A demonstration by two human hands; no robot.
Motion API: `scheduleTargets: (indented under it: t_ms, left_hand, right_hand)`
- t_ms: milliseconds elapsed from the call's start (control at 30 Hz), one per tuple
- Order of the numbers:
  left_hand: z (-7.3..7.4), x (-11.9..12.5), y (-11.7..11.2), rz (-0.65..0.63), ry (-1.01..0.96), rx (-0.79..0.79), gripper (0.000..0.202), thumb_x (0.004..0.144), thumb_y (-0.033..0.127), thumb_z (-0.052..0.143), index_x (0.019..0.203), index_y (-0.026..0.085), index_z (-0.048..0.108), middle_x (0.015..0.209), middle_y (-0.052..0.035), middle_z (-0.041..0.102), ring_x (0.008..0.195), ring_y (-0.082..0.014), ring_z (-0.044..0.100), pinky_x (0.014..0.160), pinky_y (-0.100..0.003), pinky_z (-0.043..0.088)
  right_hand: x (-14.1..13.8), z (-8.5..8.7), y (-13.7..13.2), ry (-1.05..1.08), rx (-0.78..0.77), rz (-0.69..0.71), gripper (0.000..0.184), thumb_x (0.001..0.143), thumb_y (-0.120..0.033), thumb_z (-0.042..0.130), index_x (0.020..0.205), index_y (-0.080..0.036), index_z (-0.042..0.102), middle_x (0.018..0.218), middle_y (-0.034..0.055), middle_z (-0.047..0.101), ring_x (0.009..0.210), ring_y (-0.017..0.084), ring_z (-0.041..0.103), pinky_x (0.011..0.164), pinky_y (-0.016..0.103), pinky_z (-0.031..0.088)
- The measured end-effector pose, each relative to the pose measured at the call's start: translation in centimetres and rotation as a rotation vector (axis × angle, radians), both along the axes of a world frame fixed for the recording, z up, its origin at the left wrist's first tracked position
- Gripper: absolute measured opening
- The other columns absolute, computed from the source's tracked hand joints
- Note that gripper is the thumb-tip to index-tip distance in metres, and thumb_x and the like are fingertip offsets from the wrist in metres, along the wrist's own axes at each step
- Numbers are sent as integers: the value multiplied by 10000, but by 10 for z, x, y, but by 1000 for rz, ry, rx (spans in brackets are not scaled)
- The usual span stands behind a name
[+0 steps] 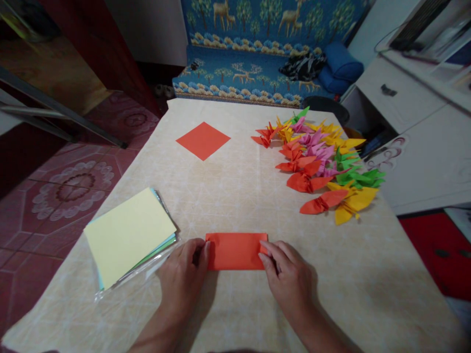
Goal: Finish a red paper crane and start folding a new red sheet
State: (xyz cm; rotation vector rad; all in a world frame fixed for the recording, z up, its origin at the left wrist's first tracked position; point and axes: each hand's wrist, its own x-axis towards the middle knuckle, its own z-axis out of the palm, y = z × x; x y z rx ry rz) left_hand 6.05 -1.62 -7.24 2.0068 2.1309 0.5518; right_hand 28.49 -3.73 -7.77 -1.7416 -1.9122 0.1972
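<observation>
A sheet of orange-red paper (237, 252), folded into a wide rectangle, lies on the table in front of me. At its left end my left hand (186, 272) pinches the edge between thumb and fingers. My right hand (285, 269) grips the opposite end the same way, thumb below and fingertips near the top corner. Farther off, a flat orange-red square of paper (203, 140) rests with one corner toward me. To the right, several folded paper cranes (309, 182) in red, orange, yellow, pink and green are grouped in rows.
Left of my hands lies a stack of coloured paper (130, 238), pale yellow on top, on a clear plastic wrapper. The table (235, 196) has a pale patterned cloth. Beyond its far edge stands a blue covered couch (221, 73); a white cabinet (427, 142) is at the right.
</observation>
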Motion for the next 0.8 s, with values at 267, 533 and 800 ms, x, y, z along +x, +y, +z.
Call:
scheduleTargets:
  t_ms: [267,533,800]
  left_hand:
    - [1,0,0,-2,-18,2,216,856,367,506,805,206,642,702,-13,675,634,-167,617,576,-256,399]
    - [-2,1,1,14,-14,-21,215,863,354,509,797,201,645,693,-12,677,632,-164,616,571,-254,391]
    - [-2,2,0,15,-60,-23,190,864,345,519,821,205,640,709,-5,686,630,-155,615,554,-241,381]
  right_hand:
    - [1,2,-1,-15,-34,5,232,890,-259,527,1057,-245,687,891,41,681,778,154,628,649,239,450]
    - [6,-2,-3,-35,-59,36,260,888,-300,547,1119,-257,656,955,28,676,826,156,634,669,239,459]
    - [8,-6,-4,-90,-43,63,270,906,-329,519,1139,-271,641,955,22,673,826,148,632,645,232,440]
